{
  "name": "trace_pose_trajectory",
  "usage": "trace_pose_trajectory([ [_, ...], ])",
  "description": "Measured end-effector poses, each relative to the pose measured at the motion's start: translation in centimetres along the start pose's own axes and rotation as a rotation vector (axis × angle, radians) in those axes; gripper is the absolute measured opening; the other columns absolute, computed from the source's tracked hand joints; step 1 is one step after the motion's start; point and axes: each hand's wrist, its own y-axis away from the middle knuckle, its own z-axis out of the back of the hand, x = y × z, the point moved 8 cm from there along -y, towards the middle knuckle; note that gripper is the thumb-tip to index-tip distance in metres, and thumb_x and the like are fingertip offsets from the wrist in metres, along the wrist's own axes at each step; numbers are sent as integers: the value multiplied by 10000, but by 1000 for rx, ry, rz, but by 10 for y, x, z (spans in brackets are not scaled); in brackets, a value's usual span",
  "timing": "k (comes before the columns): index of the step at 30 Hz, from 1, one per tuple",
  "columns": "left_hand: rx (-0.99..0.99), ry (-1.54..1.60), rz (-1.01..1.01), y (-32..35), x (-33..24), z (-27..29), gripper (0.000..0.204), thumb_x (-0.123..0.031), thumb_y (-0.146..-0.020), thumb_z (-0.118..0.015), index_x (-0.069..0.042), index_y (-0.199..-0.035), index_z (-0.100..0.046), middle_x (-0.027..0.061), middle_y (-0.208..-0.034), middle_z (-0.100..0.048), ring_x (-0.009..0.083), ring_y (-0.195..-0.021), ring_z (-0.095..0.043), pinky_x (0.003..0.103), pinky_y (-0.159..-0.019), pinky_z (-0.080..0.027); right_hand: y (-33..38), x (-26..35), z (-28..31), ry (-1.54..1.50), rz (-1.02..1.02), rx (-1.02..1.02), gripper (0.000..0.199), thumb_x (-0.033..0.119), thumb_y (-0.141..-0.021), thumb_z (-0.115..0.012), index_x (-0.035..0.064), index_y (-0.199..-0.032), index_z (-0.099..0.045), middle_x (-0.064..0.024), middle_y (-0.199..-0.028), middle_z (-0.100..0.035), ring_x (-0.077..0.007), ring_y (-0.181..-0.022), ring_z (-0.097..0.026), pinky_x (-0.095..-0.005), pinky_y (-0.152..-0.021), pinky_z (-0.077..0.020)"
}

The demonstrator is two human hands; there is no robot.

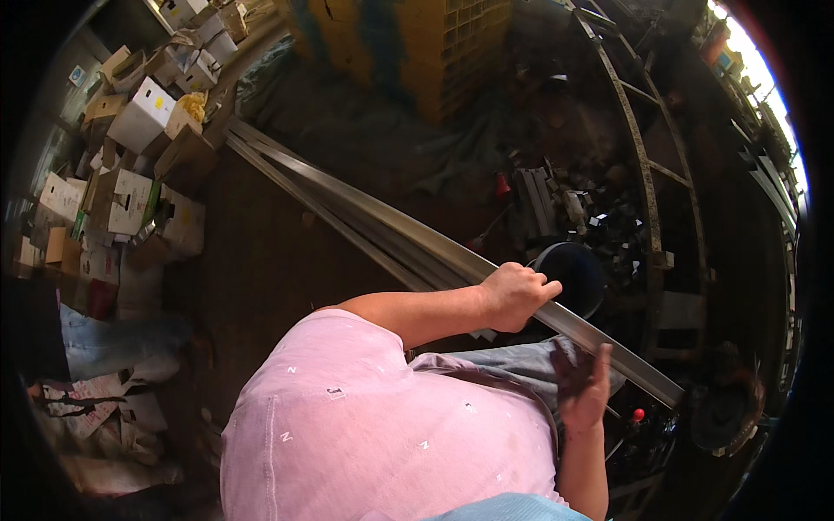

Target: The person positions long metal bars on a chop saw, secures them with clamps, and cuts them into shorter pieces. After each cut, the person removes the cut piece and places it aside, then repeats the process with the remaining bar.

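A bundle of long grey metal profiles (365, 213) runs diagonally from the upper left to the lower right, above a dark floor. My left hand (517, 295) is shut around the upper edge of the topmost profile, close to its near end. My right hand (591, 386) is held open with fingers spread just below the profile's near end (643, 373); whether it touches the metal is unclear. My pink shirt (382, 425) fills the lower middle, and grey trousers (512, 360) show beneath the profile.
A black bucket (573, 273) stands behind the profiles beside scrap metal pieces (565, 204). Several cardboard boxes (130, 174) are heaped at the left. A ladder-like metal frame (647, 174) rises at the right, and yellow crates (443, 43) stand at the back.
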Motion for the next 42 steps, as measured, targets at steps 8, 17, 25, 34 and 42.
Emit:
trace_pose_trajectory([
  [8, -100, -180, 284, 48, 205, -4, 482, 0, -752, -760, -156, -1208, -752, 83, -1212, -749, 365, -1184, -709, 488, -968, -604, 64, 51, -6, 403, 89, 428, 695, 283, -1013, -795, -73, -1552, -537, -234, -1389, -728, -348, -1306, -708, -493, -1154, -530],
  [17, 416, -339, 559, 112, 348, -135, 507, -24, -854, -726, -205, -1328, -729, 60, -1328, -732, 309, -1273, -689, 452, -1067, -575, 130, 91, 102, 499, 246, -98, 891, 564, -988, -775, -62, -1567, -516, -223, -1369, -739, -319, -1230, -743, -452, -1122, -547],
  [25, 580, -457, 606, 148, 377, -255, 287, -96, -958, -668, -157, -1219, -773, 104, -1225, -795, 307, -1230, -735, 493, -1115, -539, 150, 52, 137, 406, 133, -271, 795, 532, -1043, -712, -33, -1570, -529, -218, -1364, -741, -319, -1221, -740, -445, -1103, -556],
  [34, 506, -502, 693, 137, 369, -281, 204, -170, -1052, -625, -135, -1215, -743, 88, -1333, -714, 313, -1287, -669, 486, -988, -617, 155, 26, 150, 361, 50, -354, 712, 489, -1099, -629, -48, -1556, -529, -225, -1352, -739, -328, -1216, -739, -444, -1107, -553],
  [42, 352, -238, 627, 70, 285, -275, 414, -432, -941, -829, -145, -1221, -726, 110, -1246, -751, 352, -1164, -732, 516, -948, -612, 193, 17, 177, 285, 93, -489, 542, 348, -1136, -569, -21, -1533, -562, -203, -1319, -759, -323, -1202, -744, -451, -1103, -555],
])
